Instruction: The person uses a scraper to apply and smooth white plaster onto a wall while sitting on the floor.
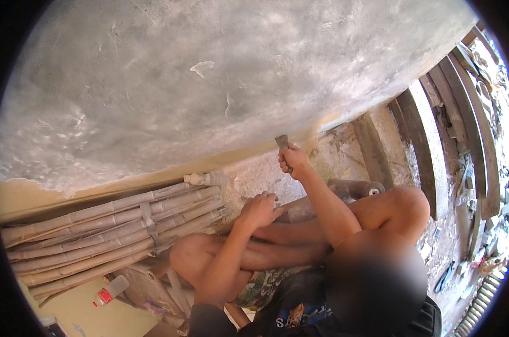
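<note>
In my right hand (292,160) is a putty knife (282,141), its handle wrapped by my fingers and its blade pointing at the wall. The blade is at the lower edge of the grey, patchy wall (170,84); whether it touches is hard to tell. My left hand (259,209) rests low by my crossed legs, its fingers loosely bent and apart, with no tool visible in it. Pale scrape marks and white patches run across the wall's surface.
A tied bundle of bamboo poles (114,224) lies at the left along the wall's foot. Below it is a clear plastic bottle (113,289) with a red label. Wooden beams (426,146) stand at the right. A dark round tube (358,188) lies behind my right knee.
</note>
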The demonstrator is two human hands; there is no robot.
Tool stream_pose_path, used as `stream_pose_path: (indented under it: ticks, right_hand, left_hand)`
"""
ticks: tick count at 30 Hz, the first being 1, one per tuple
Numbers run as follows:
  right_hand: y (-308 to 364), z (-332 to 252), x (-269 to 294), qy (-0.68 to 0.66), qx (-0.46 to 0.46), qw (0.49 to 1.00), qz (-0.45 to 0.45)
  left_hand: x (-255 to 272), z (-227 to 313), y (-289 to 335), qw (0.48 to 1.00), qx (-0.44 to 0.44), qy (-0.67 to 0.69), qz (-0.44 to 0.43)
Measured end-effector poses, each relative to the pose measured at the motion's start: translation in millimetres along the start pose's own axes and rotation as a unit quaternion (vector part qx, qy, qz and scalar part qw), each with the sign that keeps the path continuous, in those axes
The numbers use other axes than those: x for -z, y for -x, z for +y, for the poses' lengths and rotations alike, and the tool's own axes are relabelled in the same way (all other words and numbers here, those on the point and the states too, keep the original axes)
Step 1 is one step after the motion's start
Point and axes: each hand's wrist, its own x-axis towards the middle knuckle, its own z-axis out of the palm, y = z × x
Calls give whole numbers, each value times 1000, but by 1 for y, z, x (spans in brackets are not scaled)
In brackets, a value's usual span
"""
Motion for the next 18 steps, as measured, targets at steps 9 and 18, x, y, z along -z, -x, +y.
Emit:
stream_pose_path:
  ticks: [9, 18]
  right_hand:
    - [-9, 0, 2, 7, 26, 999, 25]
    - [9, -5, -9, -9, 43, 999, 4]
  left_hand:
    - [-2, -6, -4, 1000, -12, -9, 2]
    - [2, -2, 1, 1000, -9, 6, 6]
